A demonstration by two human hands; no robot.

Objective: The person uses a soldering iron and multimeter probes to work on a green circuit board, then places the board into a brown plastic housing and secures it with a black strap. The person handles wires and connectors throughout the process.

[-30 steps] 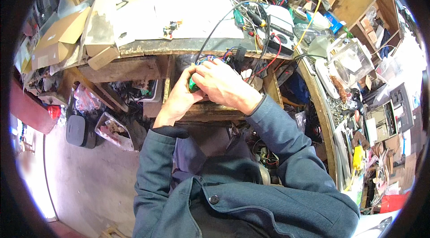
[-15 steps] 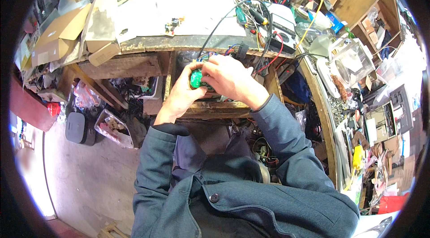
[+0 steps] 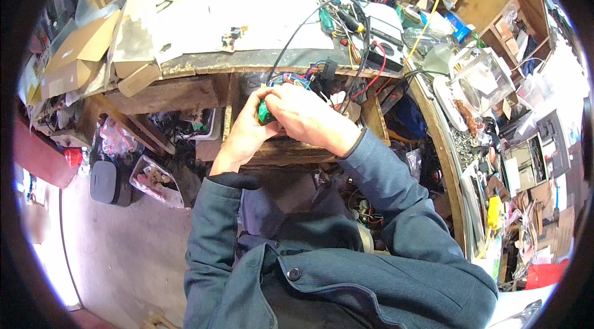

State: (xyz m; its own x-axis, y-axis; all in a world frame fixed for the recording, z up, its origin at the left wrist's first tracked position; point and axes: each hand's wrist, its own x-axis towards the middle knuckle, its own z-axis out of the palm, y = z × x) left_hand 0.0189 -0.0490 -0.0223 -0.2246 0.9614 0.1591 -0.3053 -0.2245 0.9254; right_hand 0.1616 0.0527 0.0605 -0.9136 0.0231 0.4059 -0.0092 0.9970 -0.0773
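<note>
Above an open wooden drawer [image 3: 297, 156], my left hand [image 3: 241, 138] is closed around a small shiny green piece [image 3: 265, 113] that looks like a circuit board. My right hand [image 3: 312, 120] reaches across from the right, its fingers curled over the piece and hiding most of it. The fingertips of both hands meet there; what they pinch in detail cannot be seen. Just beyond the hands lie a bundle of coloured wires [image 3: 289, 80] and a black connector block [image 3: 328, 73] in the drawer.
The worktop edge [image 3: 247, 60] runs just beyond the drawer. On it are a small component board [image 3: 233, 38], a green-handled screwdriver [image 3: 326, 20], a grey instrument box [image 3: 385, 35] and looping cables. Cardboard boxes [image 3: 80, 53] stand left; a clear plastic container [image 3: 486, 81] stands right.
My right hand has shifted slightly left and down and now covers more of the green piece. More of the coloured wires shows beyond it. The view has shifted a little.
</note>
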